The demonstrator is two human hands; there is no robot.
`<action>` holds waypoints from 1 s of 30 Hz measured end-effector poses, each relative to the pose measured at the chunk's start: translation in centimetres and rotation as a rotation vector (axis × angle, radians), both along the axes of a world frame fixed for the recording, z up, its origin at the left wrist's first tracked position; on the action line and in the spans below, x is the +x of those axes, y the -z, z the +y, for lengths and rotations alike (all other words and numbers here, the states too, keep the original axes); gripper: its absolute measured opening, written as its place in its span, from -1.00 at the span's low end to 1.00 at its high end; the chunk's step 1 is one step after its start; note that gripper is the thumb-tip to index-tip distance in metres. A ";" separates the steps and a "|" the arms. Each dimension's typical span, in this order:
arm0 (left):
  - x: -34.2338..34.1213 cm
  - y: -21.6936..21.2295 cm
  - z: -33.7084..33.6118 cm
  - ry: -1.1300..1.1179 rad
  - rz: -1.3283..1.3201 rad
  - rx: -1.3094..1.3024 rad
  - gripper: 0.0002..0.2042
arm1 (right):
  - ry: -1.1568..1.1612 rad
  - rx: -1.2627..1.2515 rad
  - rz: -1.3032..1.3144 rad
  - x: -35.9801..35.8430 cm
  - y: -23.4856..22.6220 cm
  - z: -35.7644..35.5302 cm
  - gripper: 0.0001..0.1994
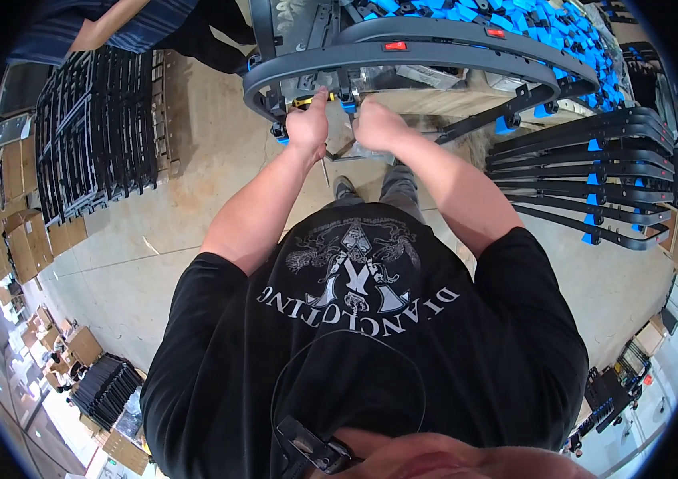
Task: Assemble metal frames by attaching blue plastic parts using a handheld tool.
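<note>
A long curved grey bar [403, 56] with red reflectors and blue clips lies across a work surface in front of me. My left hand [308, 126] is closed around a screwdriver with a yellow and black handle [305, 101], its thumb pressed up against the bar's lower edge. My right hand [376, 124] is a fist just to the right, at a small bracket under the bar; what it grips is hidden. My black printed shirt fills the lower part of the view.
Several black curved bars with blue clips [594, 172] are stacked on the right. A row of black metal frames [95, 132] stands on the left beside cardboard boxes [23, 239]. Another person's striped sleeve [115, 28] shows at top left. Blue parts [531, 20] lie behind.
</note>
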State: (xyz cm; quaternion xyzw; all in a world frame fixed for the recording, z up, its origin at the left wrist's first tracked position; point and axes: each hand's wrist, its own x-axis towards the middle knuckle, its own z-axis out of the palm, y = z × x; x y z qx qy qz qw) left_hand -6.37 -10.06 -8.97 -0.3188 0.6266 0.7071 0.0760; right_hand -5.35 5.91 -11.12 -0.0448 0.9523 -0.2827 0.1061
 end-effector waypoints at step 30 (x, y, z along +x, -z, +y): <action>-0.1 0.4 -0.6 -0.039 0.077 0.034 -0.69 | 0.127 -0.296 -0.537 -0.1 -5.0 -1.5 -0.69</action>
